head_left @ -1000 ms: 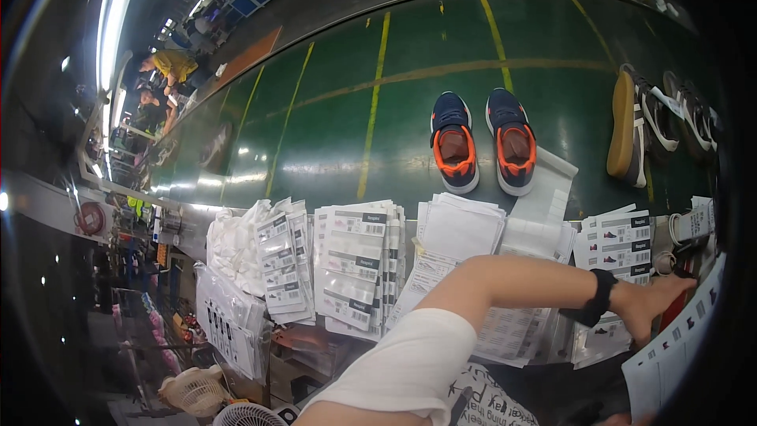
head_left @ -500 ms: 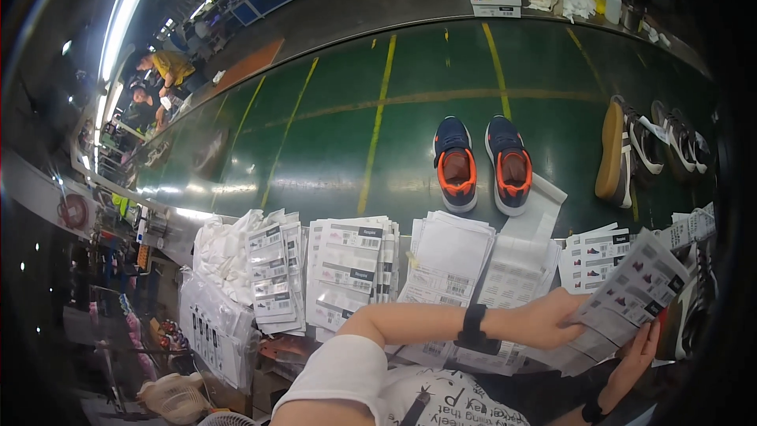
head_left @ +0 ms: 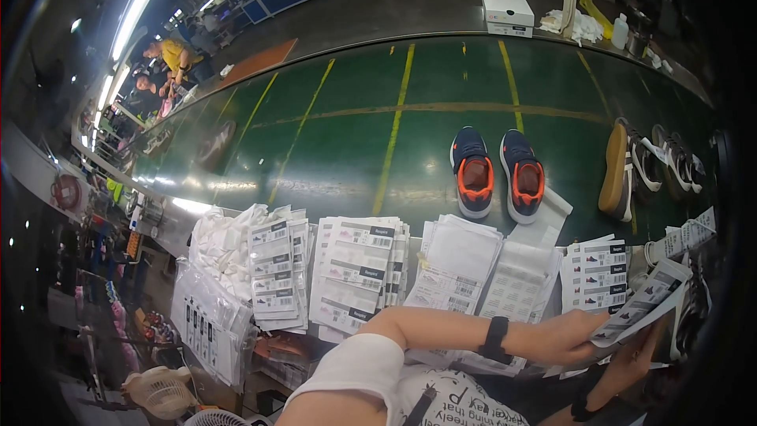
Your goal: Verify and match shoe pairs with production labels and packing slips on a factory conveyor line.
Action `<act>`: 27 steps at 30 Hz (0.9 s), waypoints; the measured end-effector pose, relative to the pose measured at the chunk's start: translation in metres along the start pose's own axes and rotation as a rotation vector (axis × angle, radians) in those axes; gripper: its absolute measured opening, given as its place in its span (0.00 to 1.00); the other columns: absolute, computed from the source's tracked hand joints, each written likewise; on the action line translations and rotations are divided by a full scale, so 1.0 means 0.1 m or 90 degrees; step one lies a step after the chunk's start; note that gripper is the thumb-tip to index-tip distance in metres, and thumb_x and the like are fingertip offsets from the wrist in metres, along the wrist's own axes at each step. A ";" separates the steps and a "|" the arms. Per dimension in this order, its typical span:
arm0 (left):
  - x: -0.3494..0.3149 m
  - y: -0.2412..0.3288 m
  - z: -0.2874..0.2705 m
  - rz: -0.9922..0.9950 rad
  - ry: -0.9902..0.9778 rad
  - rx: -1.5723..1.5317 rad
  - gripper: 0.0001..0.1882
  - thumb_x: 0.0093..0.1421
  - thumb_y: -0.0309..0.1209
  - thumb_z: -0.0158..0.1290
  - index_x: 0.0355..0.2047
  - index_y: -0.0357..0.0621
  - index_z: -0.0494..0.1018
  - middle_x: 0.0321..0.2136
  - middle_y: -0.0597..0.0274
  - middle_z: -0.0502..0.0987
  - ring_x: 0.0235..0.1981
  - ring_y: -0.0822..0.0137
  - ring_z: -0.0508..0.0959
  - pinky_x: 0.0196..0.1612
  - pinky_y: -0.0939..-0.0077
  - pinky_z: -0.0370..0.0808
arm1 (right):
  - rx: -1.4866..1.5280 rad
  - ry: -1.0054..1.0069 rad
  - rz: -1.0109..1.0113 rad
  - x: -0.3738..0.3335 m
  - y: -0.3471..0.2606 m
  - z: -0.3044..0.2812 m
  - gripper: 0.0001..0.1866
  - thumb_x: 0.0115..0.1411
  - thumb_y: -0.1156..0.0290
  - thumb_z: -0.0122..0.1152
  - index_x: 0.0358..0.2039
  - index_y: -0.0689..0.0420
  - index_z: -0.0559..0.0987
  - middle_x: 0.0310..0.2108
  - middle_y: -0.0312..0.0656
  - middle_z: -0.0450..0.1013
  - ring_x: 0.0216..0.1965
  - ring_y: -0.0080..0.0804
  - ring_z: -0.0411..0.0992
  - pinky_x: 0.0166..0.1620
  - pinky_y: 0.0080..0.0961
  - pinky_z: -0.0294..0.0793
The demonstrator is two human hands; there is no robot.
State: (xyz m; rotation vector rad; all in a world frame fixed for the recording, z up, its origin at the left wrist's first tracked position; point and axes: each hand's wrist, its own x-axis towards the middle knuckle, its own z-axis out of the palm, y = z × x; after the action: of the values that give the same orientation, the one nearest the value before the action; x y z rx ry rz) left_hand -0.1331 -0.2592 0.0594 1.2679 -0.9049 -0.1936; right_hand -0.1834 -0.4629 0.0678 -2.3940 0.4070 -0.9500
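Note:
My left hand (head_left: pixel 561 337) is closed on the lower edge of a label sheet (head_left: pixel 645 300) printed with small shoe pictures. The sheet is tilted and bent, with a pale underside showing. Against its underside rises my right hand (head_left: pixel 628 367), its fingers mostly hidden behind the paper. Just left of the sheet lies a stack of similar label sheets (head_left: pixel 593 276). A long printed paper strip (head_left: pixel 524 272) runs from the front stacks onto the green belt. Beyond it stands a pair of navy sports shoes with orange collars, a left shoe (head_left: pixel 471 173) and a right shoe (head_left: pixel 522 177).
More paper stacks (head_left: pixel 355 268) line the belt's near edge, beside crumpled white paper (head_left: pixel 225 244) and a plastic-wrapped pack (head_left: pixel 209 315). Brown-soled shoes (head_left: pixel 619 173) lie at the belt's right. Across the belt is a white shoebox (head_left: pixel 507 9). Co-workers (head_left: pixel 177 59) stand far left.
The label sheet has tipped over and bent, sinking slightly to the right. My left hand moved right with it, and my right hand went further behind the paper. The view shifted a little.

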 end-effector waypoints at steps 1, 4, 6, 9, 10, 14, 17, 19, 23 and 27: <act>0.00 -0.03 0.04 0.022 0.013 -0.030 0.18 0.56 0.21 0.47 0.47 0.30 0.63 0.33 0.35 0.74 0.35 0.36 0.76 0.36 0.56 0.73 | 0.002 -0.013 0.007 0.01 -0.03 0.02 0.18 0.69 0.72 0.53 0.55 0.68 0.74 0.53 0.52 0.75 0.48 0.31 0.75 0.50 0.25 0.73; 0.00 -0.20 0.17 -0.063 0.047 0.027 0.20 0.56 0.23 0.47 0.49 0.30 0.62 0.31 0.36 0.74 0.34 0.37 0.75 0.37 0.56 0.73 | 0.038 -0.014 -0.001 0.03 -0.17 0.06 0.17 0.64 0.79 0.59 0.53 0.66 0.77 0.53 0.50 0.75 0.49 0.32 0.75 0.49 0.25 0.75; -0.01 -0.36 0.23 -0.232 0.138 0.070 0.20 0.55 0.24 0.48 0.49 0.30 0.65 0.28 0.38 0.75 0.32 0.42 0.77 0.36 0.58 0.74 | 0.009 0.063 -0.095 0.00 -0.29 0.06 0.13 0.60 0.82 0.62 0.47 0.66 0.80 0.45 0.48 0.78 0.43 0.31 0.77 0.44 0.22 0.76; -0.01 -0.67 0.21 -0.309 0.179 0.090 0.16 0.56 0.28 0.51 0.44 0.34 0.73 0.26 0.45 0.77 0.26 0.58 0.77 0.33 0.64 0.74 | 0.006 0.038 -0.051 -0.05 -0.46 -0.09 0.09 0.57 0.84 0.64 0.40 0.67 0.82 0.32 0.42 0.77 0.31 0.26 0.76 0.37 0.18 0.75; -0.02 -0.76 0.21 -0.335 0.187 0.042 0.16 0.56 0.28 0.51 0.44 0.34 0.73 0.26 0.51 0.78 0.27 0.63 0.77 0.33 0.66 0.74 | 0.045 0.049 -0.002 -0.06 -0.50 -0.15 0.09 0.56 0.85 0.64 0.39 0.67 0.82 0.29 0.40 0.76 0.28 0.24 0.74 0.36 0.17 0.75; -0.03 -1.11 0.26 -0.578 0.190 -0.255 0.15 0.60 0.22 0.49 0.47 0.28 0.73 0.41 0.51 0.80 0.40 0.63 0.80 0.43 0.69 0.78 | 0.311 0.071 0.087 0.01 -0.62 -0.42 0.08 0.55 0.88 0.63 0.37 0.70 0.81 0.32 0.43 0.75 0.29 0.23 0.75 0.33 0.16 0.75; -0.01 -1.23 0.24 -0.595 0.162 -0.333 0.17 0.62 0.22 0.47 0.50 0.30 0.72 0.43 0.54 0.80 0.38 0.62 0.82 0.42 0.70 0.79 | 0.400 0.044 0.070 0.10 -0.75 -0.52 0.08 0.54 0.89 0.62 0.36 0.73 0.80 0.32 0.45 0.75 0.29 0.25 0.76 0.33 0.16 0.76; -0.02 -1.21 0.17 -0.598 0.164 -0.379 0.16 0.63 0.23 0.47 0.51 0.31 0.72 0.43 0.54 0.80 0.38 0.62 0.82 0.41 0.71 0.79 | 0.469 -0.033 0.091 0.16 -0.83 -0.53 0.09 0.53 0.88 0.64 0.36 0.72 0.81 0.32 0.46 0.76 0.30 0.25 0.75 0.35 0.17 0.75; -0.13 -0.85 -0.22 -0.566 -0.147 -0.283 0.22 0.59 0.31 0.59 0.54 0.38 0.73 0.44 0.58 0.81 0.44 0.67 0.81 0.37 0.75 0.80 | 0.445 -0.121 -0.008 0.27 -0.90 -0.42 0.07 0.54 0.86 0.63 0.36 0.70 0.81 0.34 0.45 0.76 0.34 0.25 0.74 0.39 0.19 0.73; -0.17 -0.19 -0.67 -0.314 -0.049 0.414 0.16 0.55 0.32 0.61 0.42 0.38 0.76 0.34 0.49 0.80 0.32 0.53 0.81 0.34 0.65 0.77 | 0.702 -0.253 0.202 0.45 -0.86 0.18 0.15 0.59 0.81 0.58 0.48 0.67 0.73 0.40 0.42 0.74 0.39 0.23 0.72 0.45 0.21 0.72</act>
State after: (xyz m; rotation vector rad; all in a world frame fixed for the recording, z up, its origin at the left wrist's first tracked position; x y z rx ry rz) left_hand -0.0921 -0.2062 0.0331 2.0979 -0.7243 -0.3538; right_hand -0.1318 -0.4061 0.1301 -1.3814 0.0529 -0.3534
